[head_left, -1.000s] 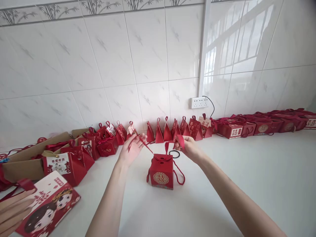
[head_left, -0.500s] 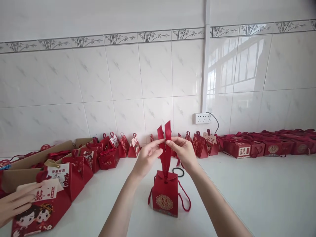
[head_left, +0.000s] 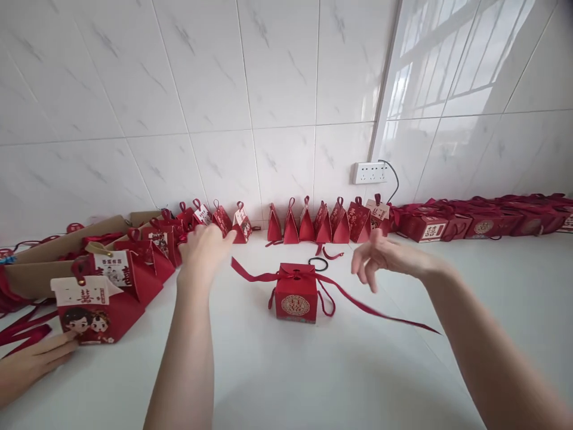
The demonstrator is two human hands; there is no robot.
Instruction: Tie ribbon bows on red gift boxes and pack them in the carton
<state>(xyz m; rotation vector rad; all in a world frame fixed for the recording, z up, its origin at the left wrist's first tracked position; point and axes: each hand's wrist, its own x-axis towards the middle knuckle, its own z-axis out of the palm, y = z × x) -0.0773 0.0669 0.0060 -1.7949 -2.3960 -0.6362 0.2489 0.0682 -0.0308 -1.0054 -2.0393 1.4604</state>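
- Located on the desk (head_left: 268, 376), between left hand (head_left: 203, 254) and right hand (head_left: 391, 257), somewhat nearer the viewer than both: red box (head_left: 296, 291), upright.
- Laid across the box top, crossed at its middle: red ribbon (head_left: 259, 278), long axis left to right, right tail longer and slanting toward the viewer.
- Left fingers: nearest the short ribbon end, apart from it; blurred and partly hidden, opening and hold impossible to tell.
- Right fingers: near the long tail, apart from it; loosely curled, parted, nothing held.
- Legible: double-happiness character in round gold emblem (head_left: 295, 306) on the box front; same character on pale label (head_left: 433, 232) farther right. Brand name: none legible.
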